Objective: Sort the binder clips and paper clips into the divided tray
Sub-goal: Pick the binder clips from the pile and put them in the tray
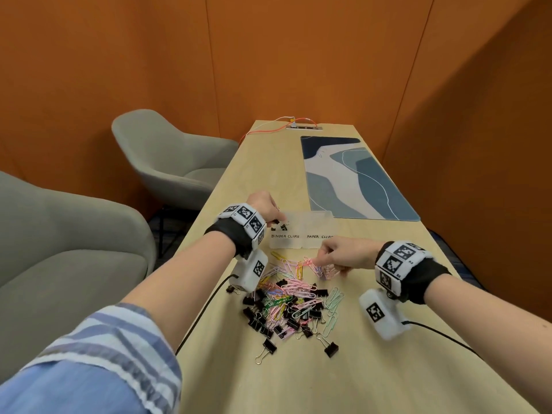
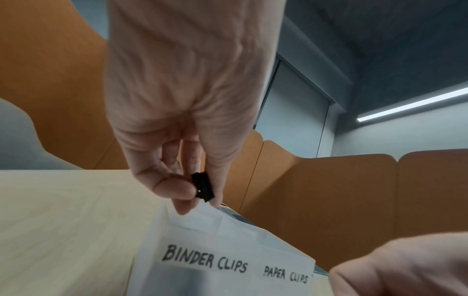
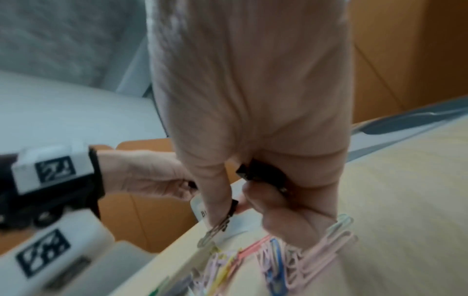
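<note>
Orange padded walls close in a long pale wood table [image 1: 373, 339], with grey armchairs off its left edge and a blue patterned mat [image 1: 352, 177] lying farther along it. Near the middle sits the translucent divided tray [image 1: 301, 234], its long axis running left to right across the table, the front wall lettered BINDER CLIPS on the left half and PAPER CLIPS on the right. Just in front of it, on the person's side, the mixed pile [image 1: 292, 300] of black binder clips and coloured paper clips is spread out.

The left hand [image 1: 264, 209] hangs over the tray's left compartment, thumb and fingertips pinching one black binder clip [image 2: 202, 187] directly above the binder side. A couple of black clips seem to lie in that compartment already. The right hand [image 1: 343, 253] is low at the far edge of the pile, just in front of the tray's right half, fingers curled round a few binder clips [image 3: 263, 174] (one dangles by its wire handle between finger and thumb), with pink paper clips [image 1: 316, 268] beneath it.

What matters next, I judge, is sides: the left hand's clip needs only to be let go straight down, while the right hand's clips belong in the left compartment, across from where it now sits, and the left hand is in the way.
</note>
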`<state>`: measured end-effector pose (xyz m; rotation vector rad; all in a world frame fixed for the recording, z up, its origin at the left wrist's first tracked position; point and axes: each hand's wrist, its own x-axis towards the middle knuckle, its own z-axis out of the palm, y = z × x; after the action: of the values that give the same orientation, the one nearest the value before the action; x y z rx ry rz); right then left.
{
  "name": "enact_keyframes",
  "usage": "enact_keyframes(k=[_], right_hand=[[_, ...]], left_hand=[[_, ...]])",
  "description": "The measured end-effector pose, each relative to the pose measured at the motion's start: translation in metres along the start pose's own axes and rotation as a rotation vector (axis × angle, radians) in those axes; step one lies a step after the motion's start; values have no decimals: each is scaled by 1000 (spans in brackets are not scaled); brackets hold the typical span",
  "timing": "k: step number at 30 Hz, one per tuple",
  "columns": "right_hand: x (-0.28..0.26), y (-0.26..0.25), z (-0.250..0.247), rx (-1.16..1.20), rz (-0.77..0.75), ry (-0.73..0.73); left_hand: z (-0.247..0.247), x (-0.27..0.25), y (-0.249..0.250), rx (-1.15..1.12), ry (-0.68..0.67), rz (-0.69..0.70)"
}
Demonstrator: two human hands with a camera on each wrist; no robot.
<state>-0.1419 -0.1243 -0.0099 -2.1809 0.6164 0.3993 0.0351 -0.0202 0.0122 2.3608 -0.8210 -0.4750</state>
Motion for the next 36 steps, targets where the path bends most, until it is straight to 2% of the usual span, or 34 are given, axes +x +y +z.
enact_keyframes(k=[4, 8, 10, 12, 16, 19, 23, 27, 29, 32, 34, 36], right_hand=[[3, -3, -9, 438, 72, -69], [10, -22, -22, 640, 113, -151], [18, -35, -27, 657, 109, -104], [31, -47, -32, 650, 100, 20], [53, -73, -31, 440, 65, 232], [63, -85, -25, 321, 62, 246], [60, -88, -23, 224, -14, 250], [31, -79, -19, 51, -141, 364], [10, -68, -12, -39, -168, 228], [-17, -47, 4, -417, -90, -38], [-26, -32, 17, -641, -94, -46], [-29, -19, 29, -680, -146, 20]], left_hand=[[3, 6, 1, -43, -57, -6], [2, 8, -1, -127, -61, 22], [-5, 3, -2, -135, -30, 52], [-12, -5, -6, -125, 19, 79], [-19, -32, -26, -11, 46, 106], [-20, -52, -41, 101, -40, 106], [-23, -67, -51, 206, -159, 113], [-17, -78, -51, 253, -240, 157], [-12, -83, -47, 255, -277, 196], [-1, -91, -39, 273, -312, 297], [9, -94, -30, 308, -315, 380], [21, -95, -20, 321, -325, 433]])
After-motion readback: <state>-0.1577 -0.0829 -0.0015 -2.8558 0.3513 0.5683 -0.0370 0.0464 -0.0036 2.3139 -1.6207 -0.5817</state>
